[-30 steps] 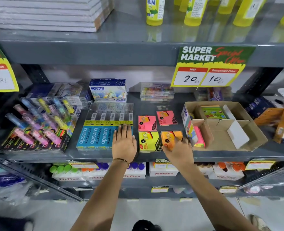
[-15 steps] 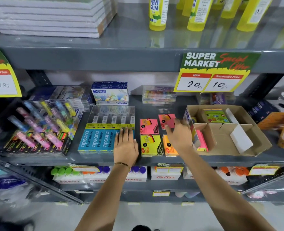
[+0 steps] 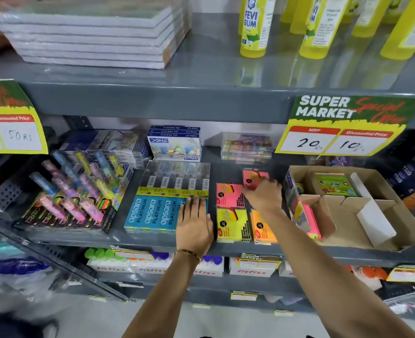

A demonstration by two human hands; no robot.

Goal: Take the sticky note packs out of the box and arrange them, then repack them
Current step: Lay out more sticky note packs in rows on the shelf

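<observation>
Reaching over the grey shelf [image 3: 226, 164], our right hand [image 3: 265, 195] pinches the far pink sticky note pack [image 3: 251, 178], while our left hand [image 3: 193, 223] lies flat and open on the blue pencil boxes [image 3: 152, 213]; pink [image 3: 229, 195], yellow [image 3: 232, 224] and orange [image 3: 261, 226] packs lie beside the cardboard box [image 3: 377, 181]

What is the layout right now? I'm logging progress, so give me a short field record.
packs on shelf: four; two pink packs, yellow pack, orange pack
box: open, right of the packs, some packs still inside
right hand: on the rear pink pack; grip unclear
left hand: flat on the blue pencil boxes
</observation>
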